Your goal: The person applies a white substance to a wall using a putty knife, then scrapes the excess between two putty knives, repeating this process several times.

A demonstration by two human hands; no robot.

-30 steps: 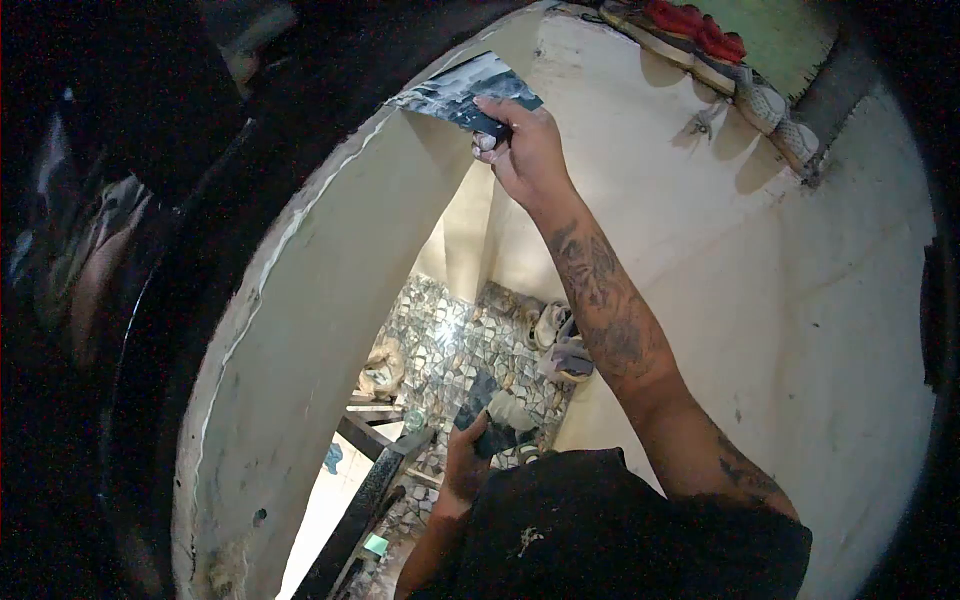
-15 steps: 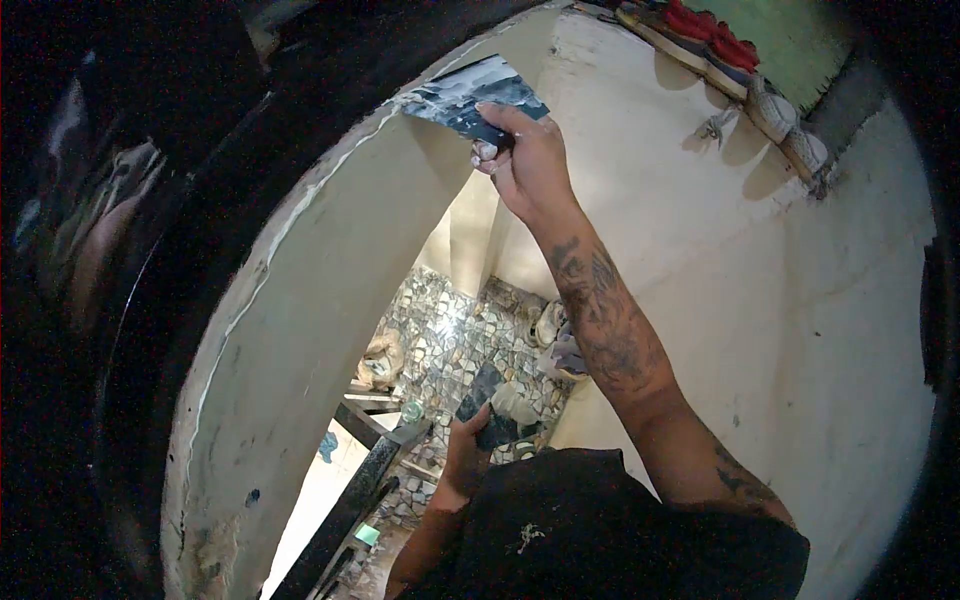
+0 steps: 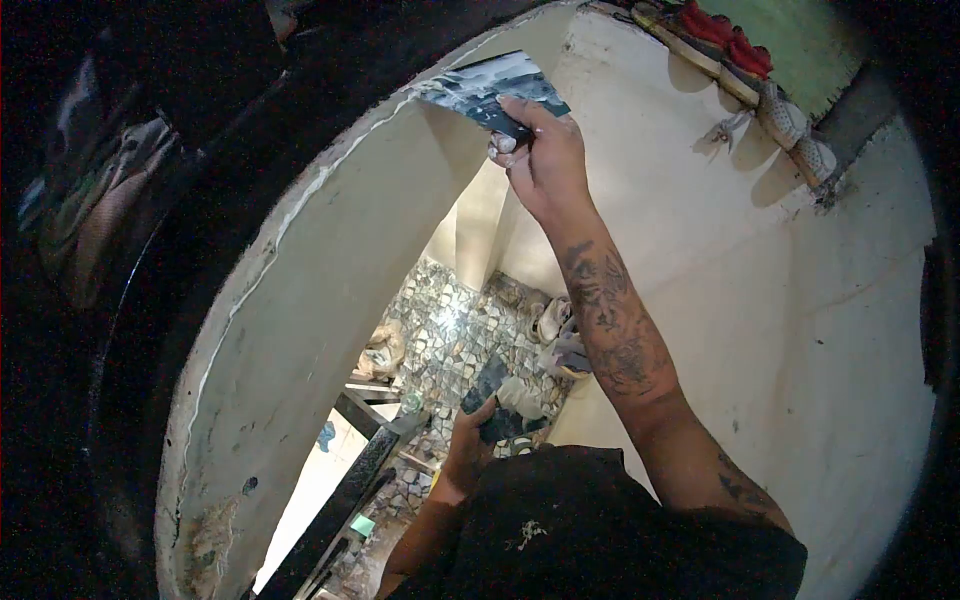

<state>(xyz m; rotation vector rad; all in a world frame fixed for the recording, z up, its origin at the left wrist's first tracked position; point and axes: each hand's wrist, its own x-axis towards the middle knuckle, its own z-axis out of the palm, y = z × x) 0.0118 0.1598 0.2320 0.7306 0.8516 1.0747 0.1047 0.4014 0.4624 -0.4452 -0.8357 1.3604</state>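
High in the view, my right hand (image 3: pixel 545 150) is closed on a flat, dark putty spreader (image 3: pixel 505 85) smeared with grey-white paste. The spreader's left corner meets the rough edge of the wall (image 3: pixel 340 250), along which a white line of paste runs. Whitish paste also coats the fingertips. Lower down, my left hand (image 3: pixel 470 440) grips a dark flat plate (image 3: pixel 490 385), its thumb on top. A pale lump of putty (image 3: pixel 520 398) lies on that plate. The fingers beneath the plate are hidden.
Shoes (image 3: pixel 720 50) line a ledge at the upper right. Far below is a stone-mosaic floor (image 3: pixel 450 290) with a plastic bag (image 3: pixel 383 350) and more shoes (image 3: pixel 550 320). A dark beam (image 3: pixel 350 490) slants at the lower left. Dark surroundings fill the left side.
The whole view has shifted slightly, so the wall, shoes and right hand appear a little farther right. Both hands keep their holds, and the spreader stays at the wall edge.
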